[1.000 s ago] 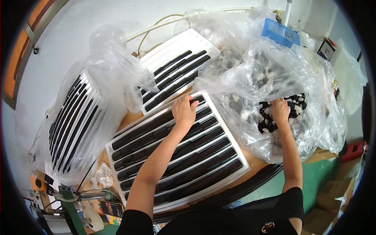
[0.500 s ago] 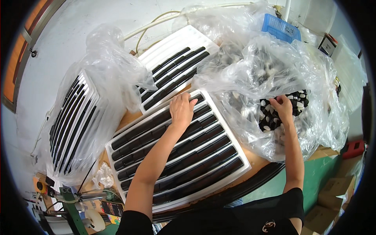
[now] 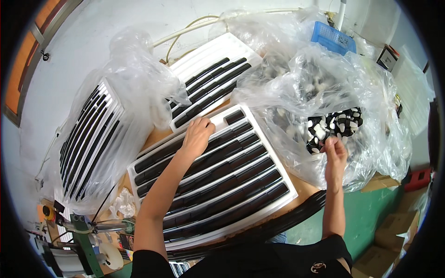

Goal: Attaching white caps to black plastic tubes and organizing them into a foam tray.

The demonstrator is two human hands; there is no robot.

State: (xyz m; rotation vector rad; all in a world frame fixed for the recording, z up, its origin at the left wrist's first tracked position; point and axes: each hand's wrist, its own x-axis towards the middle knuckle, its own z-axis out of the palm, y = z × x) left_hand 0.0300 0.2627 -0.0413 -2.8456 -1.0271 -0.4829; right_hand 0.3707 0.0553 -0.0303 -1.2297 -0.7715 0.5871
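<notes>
A white ribbed tray (image 3: 293, 191) lies in front of me, its grooves filled with rows of shiny black tube-like pieces (image 3: 222, 204). My left hand (image 3: 198, 135) rests on its top row with bent, closed fingers; what they grip is hidden beneath them. To the right of that hand is a bare stretch of the groove, then a single short black piece (image 3: 234, 116). My right hand (image 3: 335, 150) is pinched at the near edge of a clear plastic bag's opening. Inside the bag lie many small black and white parts (image 3: 331, 127). What the pinch holds is too small to make out.
Behind stands a second white tray (image 3: 227, 48), partly filled with black pieces. A bagged tray (image 3: 88, 143) leans at left. A blue basket (image 3: 333, 38) is at the back right. A green-framed machine (image 3: 85, 241) stands lower left, cardboard boxes (image 3: 394, 231) lower right.
My left hand has slid left along the top row, uncovering a bare stretch of groove. My right hand has drawn back toward me from the small parts to the bag opening's near edge.
</notes>
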